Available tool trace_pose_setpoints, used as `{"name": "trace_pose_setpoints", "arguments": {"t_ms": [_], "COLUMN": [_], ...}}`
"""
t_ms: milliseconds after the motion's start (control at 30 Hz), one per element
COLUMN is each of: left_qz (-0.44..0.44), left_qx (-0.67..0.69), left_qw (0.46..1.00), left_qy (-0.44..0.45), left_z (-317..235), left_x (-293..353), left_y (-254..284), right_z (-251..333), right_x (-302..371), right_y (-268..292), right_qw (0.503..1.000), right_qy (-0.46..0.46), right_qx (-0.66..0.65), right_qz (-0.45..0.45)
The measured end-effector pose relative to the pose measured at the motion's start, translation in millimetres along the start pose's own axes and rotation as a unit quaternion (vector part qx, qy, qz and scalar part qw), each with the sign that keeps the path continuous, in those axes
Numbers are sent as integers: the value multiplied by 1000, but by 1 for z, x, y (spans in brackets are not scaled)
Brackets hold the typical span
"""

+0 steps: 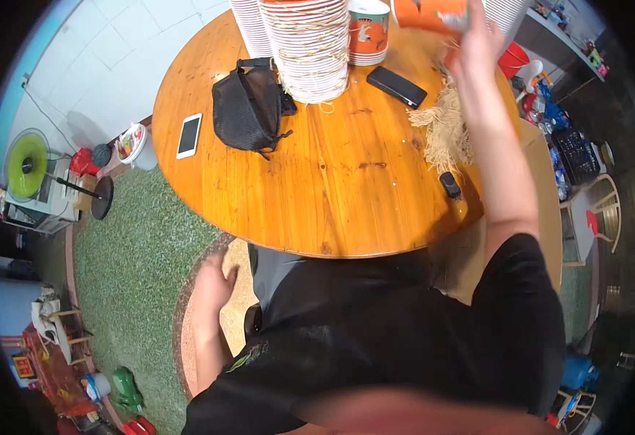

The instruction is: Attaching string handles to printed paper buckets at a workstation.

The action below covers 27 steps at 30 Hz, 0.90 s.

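So the right hand (473,40) is stretched way out over the far edge of the counter (317,188), fingers wrapped around an orange paper cup (427,13), lifted just clear of the wood. It's blurry there, so I can't tell if anything's inside it. The left hand (212,286) is doing nothing much, hanging loose and holding nothing below the near edge of the counter, down by the person's side above the green floor (136,268).

Right beside the lifted cup is a short stack of orange and white cups (368,32), nested into each other, which I'd guess is just to save room. Next to those stands a big tall stack of paper bowls (310,47) with striped rims, also nested, with another white stack behind it at the far edge. All are seen from the side, so what's inside doesn't show.

Under the reaching arm lies a bundle of tan straw-like fibre (444,130), near the right edge, with a small dark object (450,185) just beside it. A black phone (397,85) lies between the bowls and the fibre. A black pouch (248,109) slumps against the bowl stack, and a white phone (189,135) lies flat near the left edge.
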State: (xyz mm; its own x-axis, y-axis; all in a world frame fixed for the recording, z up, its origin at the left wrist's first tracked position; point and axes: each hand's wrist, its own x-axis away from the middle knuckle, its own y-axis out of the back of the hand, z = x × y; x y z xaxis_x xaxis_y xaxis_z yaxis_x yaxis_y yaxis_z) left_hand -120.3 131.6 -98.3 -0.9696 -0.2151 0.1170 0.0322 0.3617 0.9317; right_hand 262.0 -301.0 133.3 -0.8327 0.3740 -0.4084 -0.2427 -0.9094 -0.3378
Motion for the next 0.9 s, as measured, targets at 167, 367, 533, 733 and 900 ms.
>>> {"name": "trace_pose_setpoints", "arguments": {"t_ms": [167,367,533,733,900], "left_qz": [-253,-233,-258,-369,-429], "left_qx": [210,234,239,169,185], "left_qw": [933,875,866,804,798], "left_qy": [-149,-353,-355,-435,-381], "left_z": [-73,-177,-213,-201,-169], "left_x": [-19,-52,-53,-44,-40], "left_y": [32,50,41,34,13], "right_z": [-28,-21,-32,-30,-46], "right_x": [147,248,286,298,293], "right_y": [46,46,41,40,40], "right_qw": [988,958,943,875,808], "right_qy": [8,-110,-152,-260,-348], "right_qx": [-152,-249,-289,-389,-458], "right_qz": [16,91,67,119,126]}}
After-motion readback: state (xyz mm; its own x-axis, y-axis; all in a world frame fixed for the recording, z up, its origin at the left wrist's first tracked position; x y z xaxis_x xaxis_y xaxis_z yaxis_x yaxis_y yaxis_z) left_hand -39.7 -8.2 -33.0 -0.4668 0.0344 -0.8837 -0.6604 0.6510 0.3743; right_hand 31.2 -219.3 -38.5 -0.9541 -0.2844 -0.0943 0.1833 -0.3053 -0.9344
